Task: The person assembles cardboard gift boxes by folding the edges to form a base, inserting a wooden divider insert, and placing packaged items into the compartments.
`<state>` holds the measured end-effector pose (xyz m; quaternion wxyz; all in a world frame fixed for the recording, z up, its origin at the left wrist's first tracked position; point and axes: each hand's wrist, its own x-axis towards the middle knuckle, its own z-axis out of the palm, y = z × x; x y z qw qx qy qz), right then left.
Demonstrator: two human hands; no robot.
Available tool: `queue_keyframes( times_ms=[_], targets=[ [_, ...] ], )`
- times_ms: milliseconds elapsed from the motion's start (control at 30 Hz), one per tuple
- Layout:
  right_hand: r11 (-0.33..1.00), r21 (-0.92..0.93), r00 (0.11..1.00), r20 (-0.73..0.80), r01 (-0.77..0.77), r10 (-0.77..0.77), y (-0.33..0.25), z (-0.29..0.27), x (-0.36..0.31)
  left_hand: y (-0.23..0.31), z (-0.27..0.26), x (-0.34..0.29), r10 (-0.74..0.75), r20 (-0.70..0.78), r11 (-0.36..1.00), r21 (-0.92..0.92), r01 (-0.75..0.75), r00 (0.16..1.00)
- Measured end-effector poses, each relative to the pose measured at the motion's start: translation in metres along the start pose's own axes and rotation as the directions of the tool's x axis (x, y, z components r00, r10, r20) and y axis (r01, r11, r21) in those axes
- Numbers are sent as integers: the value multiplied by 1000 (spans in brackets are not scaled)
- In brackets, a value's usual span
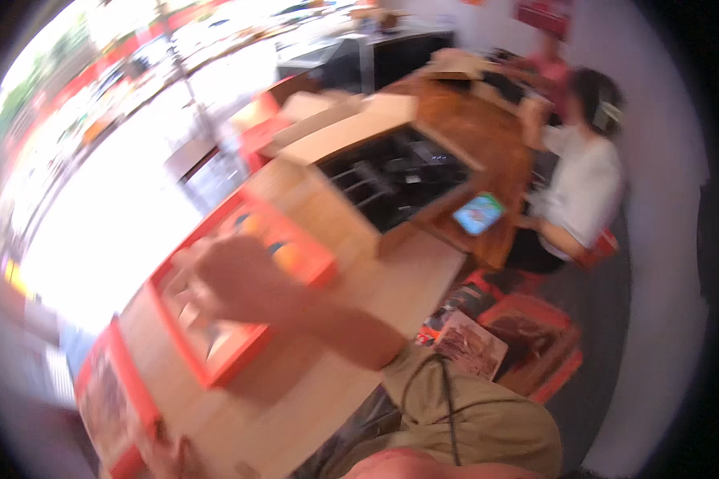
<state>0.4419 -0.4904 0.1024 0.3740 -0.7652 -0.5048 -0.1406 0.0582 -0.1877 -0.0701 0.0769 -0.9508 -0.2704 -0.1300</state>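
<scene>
My right hand [220,279] is over a shallow orange-red box [295,231] on the pale wooden table. Its fingers point down toward pale pieces [208,335] in the box, too smeared by motion to show a grip. Beyond my wrist, rounded orange-and-dark items [286,257] sit in the same box. At the lower left, my left hand [164,455] is beside a second red-edged box [108,391] with a brownish inside. Blur hides that hand's fingers as well.
A large open cardboard box [351,132] with black contents stands farther along the table [311,415]. A phone-like lit screen [479,214] lies near it. A person in white [579,184] sits at the far right. Red crates [535,335] stand on the floor to my right.
</scene>
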Motion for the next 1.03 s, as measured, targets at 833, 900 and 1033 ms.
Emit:
queue_keyframes(
  times_ms=[833,900,1033],
  targets=[
    [979,157,886,426,127,-184,-155,355,-27,-20,-93,72,-89,-435,994,22,110,896],
    [983,153,894,422,97,-154,-163,372,-15,-21,-94,76,-70,-456,998,-31,63,887],
    [967,61,699,680,247,-221,-163,380,3,-27,-90,72,-141,-320,990,-64,127,937]
  ],
)
